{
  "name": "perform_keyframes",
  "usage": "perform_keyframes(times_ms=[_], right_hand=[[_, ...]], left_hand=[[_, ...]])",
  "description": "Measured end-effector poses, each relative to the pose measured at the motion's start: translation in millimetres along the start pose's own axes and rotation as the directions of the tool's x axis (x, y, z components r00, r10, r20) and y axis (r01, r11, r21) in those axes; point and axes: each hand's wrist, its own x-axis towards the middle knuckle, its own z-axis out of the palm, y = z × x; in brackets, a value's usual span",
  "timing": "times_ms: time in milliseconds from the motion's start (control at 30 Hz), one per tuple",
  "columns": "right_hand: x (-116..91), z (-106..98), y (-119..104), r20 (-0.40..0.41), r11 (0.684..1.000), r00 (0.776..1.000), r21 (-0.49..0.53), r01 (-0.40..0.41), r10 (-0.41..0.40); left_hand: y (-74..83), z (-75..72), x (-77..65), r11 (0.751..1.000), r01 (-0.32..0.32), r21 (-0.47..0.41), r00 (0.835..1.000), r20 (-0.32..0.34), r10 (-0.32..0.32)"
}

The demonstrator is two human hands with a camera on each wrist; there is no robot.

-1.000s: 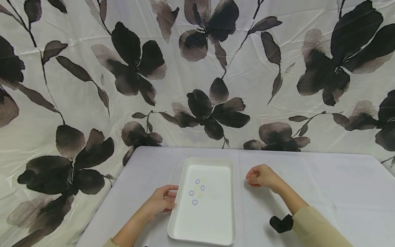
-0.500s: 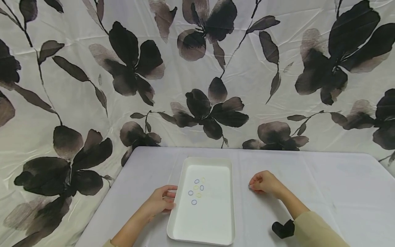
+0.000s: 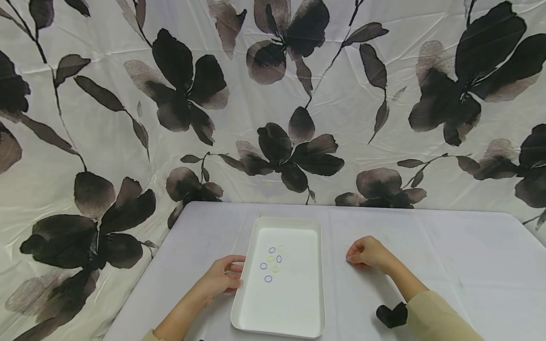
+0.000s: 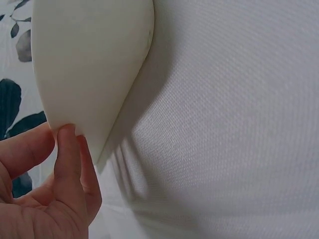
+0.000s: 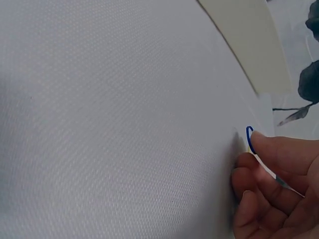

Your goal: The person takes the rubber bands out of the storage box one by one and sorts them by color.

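Note:
My left hand (image 3: 222,276) holds the left side of a white rectangular tray (image 3: 303,303). In the left wrist view its thumb and fingers pinch the tray's rim (image 4: 89,74). Several thin blue and yellow rubber bands lie in the tray, among them a blue one (image 3: 265,279) and a yellow one (image 3: 275,273). To the tray's right, my right hand (image 3: 368,252) is low over the white cloth. The right wrist view shows it pinching a blue rubber band (image 5: 249,134) at thumb and fingertip. A yellow rubber band (image 3: 346,248) shows just beyond these fingertips, partly hidden.
White cloth (image 3: 460,255) covers the table on both sides of the tray. Behind the table's far edge hangs a white curtain (image 3: 239,109) with dark flowers. A black heart-shaped thing (image 3: 391,316) is beside the right sleeve.
My right hand has shifted slightly right and toward me, away from the tray. A yellow rubber band now shows beside its fingertips. The left hand keeps its place on the tray.

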Motion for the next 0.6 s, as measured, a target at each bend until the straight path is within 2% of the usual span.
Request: perform_keyframes(times_ms=[267, 600], right_hand=[[1.5, 2.3, -0.1, -0.048, 0.996, 0.996, -0.049, -0.073, 0.070], [0.7, 2.5, -0.7, -0.043, 0.996, 0.997, -0.055, -0.066, 0.064]], left_hand=[[0.3, 0.6, 0.2, 1.000, -0.004, -0.003, 1.000, 0.001, 0.004], [0.5, 0.4, -1.5, 1.000, -0.002, 0.009, 1.000, -0.006, 0.002]])
